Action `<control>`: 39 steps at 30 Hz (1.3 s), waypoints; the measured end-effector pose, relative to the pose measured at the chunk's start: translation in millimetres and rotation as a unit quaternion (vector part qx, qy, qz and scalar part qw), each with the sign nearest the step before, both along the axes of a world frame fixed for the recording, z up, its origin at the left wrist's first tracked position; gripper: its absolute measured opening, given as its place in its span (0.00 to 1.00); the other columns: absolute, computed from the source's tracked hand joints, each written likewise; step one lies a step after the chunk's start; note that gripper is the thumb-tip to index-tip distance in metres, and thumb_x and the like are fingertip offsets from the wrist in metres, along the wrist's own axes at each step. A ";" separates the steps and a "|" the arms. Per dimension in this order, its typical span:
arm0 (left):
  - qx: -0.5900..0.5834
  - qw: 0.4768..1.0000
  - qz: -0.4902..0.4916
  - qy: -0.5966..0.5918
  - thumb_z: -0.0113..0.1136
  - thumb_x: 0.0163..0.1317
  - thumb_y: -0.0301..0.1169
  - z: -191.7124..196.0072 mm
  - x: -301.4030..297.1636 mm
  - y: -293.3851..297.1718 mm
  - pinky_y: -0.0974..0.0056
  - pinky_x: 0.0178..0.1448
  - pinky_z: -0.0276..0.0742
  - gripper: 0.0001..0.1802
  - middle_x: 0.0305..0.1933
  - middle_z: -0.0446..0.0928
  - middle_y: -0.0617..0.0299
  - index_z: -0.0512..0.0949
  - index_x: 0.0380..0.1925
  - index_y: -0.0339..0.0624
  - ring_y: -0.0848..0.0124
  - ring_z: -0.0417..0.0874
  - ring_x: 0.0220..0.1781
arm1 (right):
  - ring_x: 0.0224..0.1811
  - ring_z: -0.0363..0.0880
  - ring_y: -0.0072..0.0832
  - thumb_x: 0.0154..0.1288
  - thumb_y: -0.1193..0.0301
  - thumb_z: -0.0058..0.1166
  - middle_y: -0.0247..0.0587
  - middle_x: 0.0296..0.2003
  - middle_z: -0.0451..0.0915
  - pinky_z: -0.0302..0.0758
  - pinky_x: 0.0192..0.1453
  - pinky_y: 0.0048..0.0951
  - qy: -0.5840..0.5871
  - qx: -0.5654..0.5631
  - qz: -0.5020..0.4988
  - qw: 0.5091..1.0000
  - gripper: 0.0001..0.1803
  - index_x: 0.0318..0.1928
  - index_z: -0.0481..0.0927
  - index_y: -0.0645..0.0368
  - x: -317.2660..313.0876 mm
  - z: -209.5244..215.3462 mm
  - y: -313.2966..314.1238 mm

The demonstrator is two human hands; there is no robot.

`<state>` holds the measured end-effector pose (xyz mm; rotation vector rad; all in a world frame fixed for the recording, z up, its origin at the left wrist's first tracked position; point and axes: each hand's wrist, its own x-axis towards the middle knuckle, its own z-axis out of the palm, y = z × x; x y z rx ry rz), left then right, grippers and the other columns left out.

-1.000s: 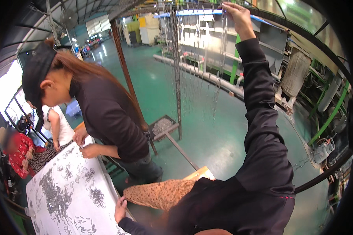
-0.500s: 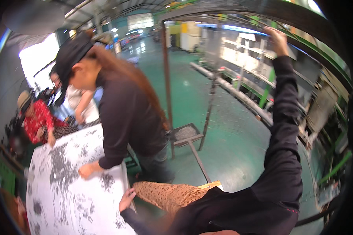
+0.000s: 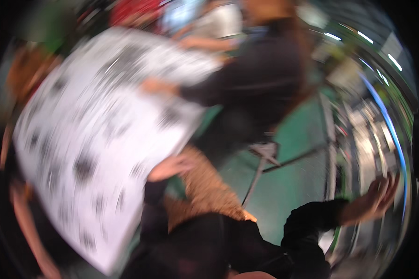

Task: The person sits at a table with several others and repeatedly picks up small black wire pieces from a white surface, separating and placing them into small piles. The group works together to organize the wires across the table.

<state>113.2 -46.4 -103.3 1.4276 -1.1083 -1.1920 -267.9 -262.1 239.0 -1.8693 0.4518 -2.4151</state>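
Everything is smeared with motion blur here, so only broad shapes read. Biggest thing in view is the white sheet with black blotches (image 3: 93, 139), spread flat and running from the top centre down to the lower left. Just right of the sheet's upper edge stands a co-worker in a dark top (image 3: 260, 79), with one hand (image 3: 156, 86) laid on the sheet. Right of the sheet lies green floor (image 3: 293, 186). At the sheet's lower right edge sits a tan, speckled slab (image 3: 205, 190). The left hand (image 3: 170, 167) rests at the sheet's right edge, touching it; how its fingers are set is too blurred to tell. The right hand (image 3: 375, 197) hangs far right of the sheet, fingers spread, holding nothing.
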 end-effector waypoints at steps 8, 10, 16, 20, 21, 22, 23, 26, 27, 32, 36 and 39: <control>0.080 0.931 0.344 -0.092 0.67 0.56 0.36 62.2 -103.3 204.9 0.66 0.39 0.74 0.12 0.27 0.81 0.59 0.83 0.31 0.39 0.69 0.81 0.32 | 0.35 0.72 0.34 0.67 0.76 0.47 0.56 0.40 0.75 0.70 0.38 0.27 0.072 0.071 0.308 0.946 0.16 0.51 0.72 0.75 158.2 -66.8 -0.8; 0.192 0.819 0.519 -0.154 0.62 0.56 0.29 64.9 -92.7 251.6 0.64 0.40 0.77 0.06 0.31 0.84 0.56 0.83 0.30 0.38 0.66 0.83 0.32 | 0.34 0.70 0.33 0.65 0.75 0.48 0.54 0.37 0.74 0.68 0.38 0.28 0.120 0.063 0.389 0.911 0.15 0.48 0.73 0.74 181.1 -70.5 -3.6; 0.149 0.593 0.624 -0.487 0.65 0.54 0.29 23.1 -1.1 263.2 0.58 0.39 0.77 0.07 0.30 0.82 0.53 0.84 0.31 0.38 0.57 0.83 0.32 | 0.29 0.65 0.30 0.57 0.74 0.50 0.45 0.26 0.70 0.63 0.36 0.30 0.322 0.038 0.664 0.674 0.11 0.37 0.76 0.70 222.7 -93.2 12.5; 0.307 0.597 0.504 -0.543 0.60 0.57 0.29 -2.4 34.8 252.8 0.55 0.43 0.77 0.05 0.32 0.78 0.55 0.82 0.28 0.39 0.55 0.80 0.39 | 0.24 0.72 0.29 0.50 0.80 0.57 0.45 0.26 0.78 0.65 0.28 0.26 0.528 0.099 0.661 0.524 0.10 0.34 0.83 0.71 268.3 -125.8 31.9; 0.304 0.607 0.496 -0.541 0.58 0.57 0.29 -6.0 35.9 252.3 0.55 0.42 0.78 0.05 0.31 0.76 0.54 0.78 0.28 0.39 0.55 0.79 0.41 | 0.26 0.73 0.25 0.54 0.79 0.58 0.40 0.26 0.78 0.66 0.29 0.24 0.611 0.143 0.610 0.484 0.09 0.36 0.83 0.71 290.1 -143.4 35.3; 0.315 0.600 0.484 -0.554 0.56 0.57 0.28 -8.5 36.9 250.5 0.55 0.42 0.78 0.05 0.33 0.76 0.53 0.78 0.29 0.38 0.54 0.79 0.42 | 0.27 0.73 0.21 0.61 0.75 0.57 0.36 0.25 0.79 0.67 0.31 0.22 0.611 0.158 0.621 0.464 0.10 0.40 0.83 0.69 320.6 -173.2 45.9; 0.330 0.591 0.473 -0.565 0.55 0.56 0.28 -9.5 35.3 249.8 0.54 0.41 0.78 0.05 0.35 0.76 0.51 0.77 0.29 0.37 0.54 0.79 0.43 | 0.26 0.72 0.19 0.63 0.74 0.56 0.34 0.25 0.79 0.68 0.31 0.21 0.597 0.262 0.621 0.435 0.10 0.42 0.83 0.67 346.9 -203.5 57.2; 0.304 0.582 0.512 -0.553 0.53 0.57 0.26 -4.2 28.3 243.6 0.53 0.41 0.77 0.05 0.35 0.75 0.47 0.74 0.32 0.35 0.51 0.79 0.40 | 0.28 0.77 0.27 0.63 0.74 0.55 0.39 0.29 0.82 0.73 0.32 0.27 0.587 0.335 0.567 0.471 0.11 0.43 0.83 0.66 431.7 -291.7 97.1; 0.273 0.578 0.559 -0.528 0.55 0.59 0.27 0.3 25.3 238.5 0.53 0.40 0.77 0.05 0.34 0.76 0.48 0.73 0.32 0.36 0.50 0.79 0.38 | 0.29 0.78 0.32 0.62 0.75 0.56 0.42 0.30 0.81 0.73 0.32 0.29 0.566 0.236 0.591 0.524 0.10 0.42 0.83 0.67 452.9 -313.8 108.2; 0.053 0.535 0.674 -0.507 0.58 0.61 0.24 44.1 -3.8 195.2 0.57 0.38 0.76 0.06 0.34 0.79 0.48 0.77 0.38 0.36 0.53 0.81 0.32 | 0.32 0.79 0.50 0.58 0.78 0.55 0.59 0.28 0.78 0.76 0.36 0.43 0.545 -0.167 0.497 0.654 0.07 0.34 0.81 0.72 538.9 -364.3 166.8; 0.028 0.626 0.742 -0.238 0.59 0.64 0.27 78.3 -28.4 149.5 0.69 0.33 0.76 0.07 0.34 0.80 0.58 0.78 0.39 0.35 0.71 0.80 0.27 | 0.37 0.79 0.57 0.52 0.86 0.46 0.64 0.32 0.77 0.76 0.40 0.48 0.635 -0.169 0.489 0.574 0.05 0.27 0.77 0.72 559.6 -373.4 175.1; -0.047 0.658 0.736 -0.149 0.59 0.64 0.26 89.6 -34.1 130.6 0.71 0.34 0.77 0.07 0.35 0.80 0.62 0.78 0.38 0.34 0.75 0.79 0.29 | 0.36 0.79 0.57 0.52 0.86 0.45 0.63 0.30 0.78 0.76 0.40 0.49 0.641 -0.184 0.464 0.583 0.05 0.25 0.75 0.71 552.1 -365.1 170.1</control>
